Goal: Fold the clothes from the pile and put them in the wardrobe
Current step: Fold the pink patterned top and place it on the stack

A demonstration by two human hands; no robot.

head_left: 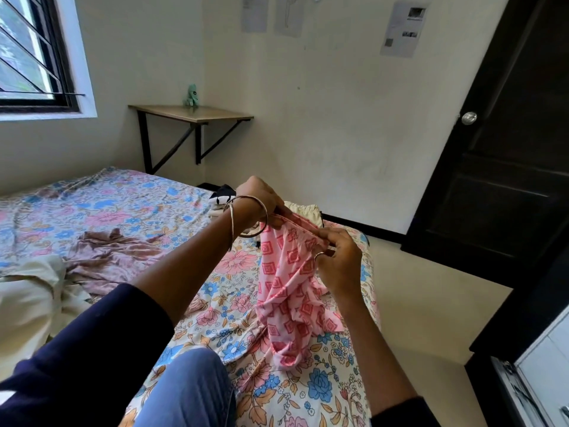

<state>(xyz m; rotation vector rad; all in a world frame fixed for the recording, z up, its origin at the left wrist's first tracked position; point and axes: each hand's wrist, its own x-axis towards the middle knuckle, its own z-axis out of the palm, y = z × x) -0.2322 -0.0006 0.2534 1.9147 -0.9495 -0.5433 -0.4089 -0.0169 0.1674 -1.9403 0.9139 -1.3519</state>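
The pink patterned garment (pixel 295 291) hangs in the middle of the frame, held up by its top edge above the bed (pixel 129 208). The left hand (pixel 261 201), with two thin bangles (pixel 246 217) on its wrist, has its grip pinched closed on one end of that edge; the right hand (pixel 338 260), wearing a ring, has its grip pinched closed on the other end, the two hands near each other. The cloth falls in loose folds and its lower end rests on the floral bedsheet just beside the person's knee (pixel 191 386) at the bottom centre.

To the left on the bed lie a crumpled brown garment (pixel 114 254) and, at the left edge, a cream one (pixel 30 297). Behind the hands, at the bed's far end, a few more clothes (pixel 221 198) sit in a small heap.

A wall-mounted shelf (pixel 191 114) with a small green toy (pixel 191 95) is at upper centre, a window (pixel 34 53) at upper left. A dark door (pixel 505 149) fills the right side, with open floor (pixel 425 303) between it and the bed's right edge.
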